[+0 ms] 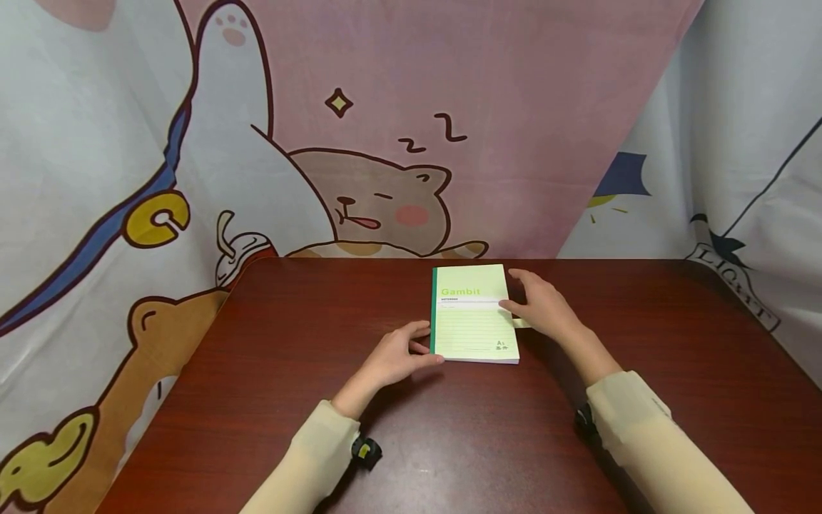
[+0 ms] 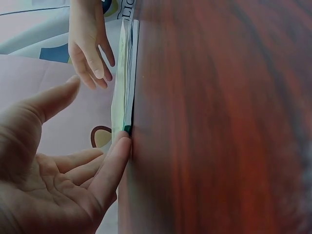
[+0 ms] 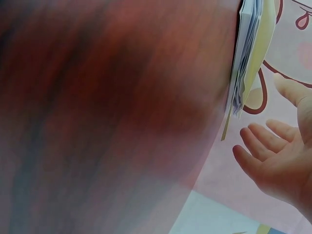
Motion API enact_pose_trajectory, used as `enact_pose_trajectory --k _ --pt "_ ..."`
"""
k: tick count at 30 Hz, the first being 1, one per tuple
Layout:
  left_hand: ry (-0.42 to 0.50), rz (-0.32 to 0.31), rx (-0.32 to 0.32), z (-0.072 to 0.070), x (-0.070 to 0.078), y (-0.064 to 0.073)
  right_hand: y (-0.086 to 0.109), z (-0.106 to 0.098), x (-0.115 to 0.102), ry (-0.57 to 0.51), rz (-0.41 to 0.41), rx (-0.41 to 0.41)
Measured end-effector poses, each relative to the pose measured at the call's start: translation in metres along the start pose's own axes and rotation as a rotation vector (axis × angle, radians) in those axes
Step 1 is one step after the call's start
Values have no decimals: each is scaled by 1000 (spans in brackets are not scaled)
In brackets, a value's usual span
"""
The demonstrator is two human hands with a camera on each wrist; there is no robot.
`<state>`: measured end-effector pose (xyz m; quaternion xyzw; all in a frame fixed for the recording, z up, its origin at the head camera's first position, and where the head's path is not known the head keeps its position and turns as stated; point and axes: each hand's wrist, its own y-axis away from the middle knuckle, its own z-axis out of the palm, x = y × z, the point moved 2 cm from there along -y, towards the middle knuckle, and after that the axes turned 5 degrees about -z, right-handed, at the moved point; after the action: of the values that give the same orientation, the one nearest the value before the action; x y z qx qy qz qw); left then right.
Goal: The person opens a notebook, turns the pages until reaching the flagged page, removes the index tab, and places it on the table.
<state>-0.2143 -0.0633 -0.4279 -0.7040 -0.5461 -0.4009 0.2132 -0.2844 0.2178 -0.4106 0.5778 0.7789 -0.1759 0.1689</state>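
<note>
A light green notebook (image 1: pixel 475 330) with a darker green spine lies closed on the table, its cover reading "Gambit". At the spine side is my left hand (image 1: pixel 393 358), fingers loosely bent. In the left wrist view, a fingertip of this hand (image 2: pixel 78 187) meets the lower corner of the notebook's spine (image 2: pixel 127 129). My right hand (image 1: pixel 547 308) hovers by the opposite edge, its thumb overlapping the cover in the head view. The right wrist view has this hand (image 3: pixel 280 158) with spread fingers apart from the page edges. A pale strap (image 1: pixel 522 323) sticks out from that edge.
The dark reddish-brown wooden table (image 1: pixel 289 321) spreads around the notebook. Behind it and along both sides hangs a cartoon-printed cloth (image 1: pixel 514 107). Cream sleeves (image 1: pixel 308 450) cover both forearms, and a black wrist device (image 1: pixel 367 452) sits under the left one.
</note>
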Motion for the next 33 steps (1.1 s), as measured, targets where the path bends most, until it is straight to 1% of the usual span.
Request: enact_pose_trajectory --k 8,15,21,33 --pt "17 17 -11 0 -1 0 -1 3 0 -56 -14 2" --pt "36 12 -27 1 1 1 -2 4 -1 -71 -22 -4" --pt "65 9 -29 2 2 1 -2 5 0 -79 -38 -11" --pt "79 -1 -39 2 2 2 -2 7 -3 -127 -26 -19"
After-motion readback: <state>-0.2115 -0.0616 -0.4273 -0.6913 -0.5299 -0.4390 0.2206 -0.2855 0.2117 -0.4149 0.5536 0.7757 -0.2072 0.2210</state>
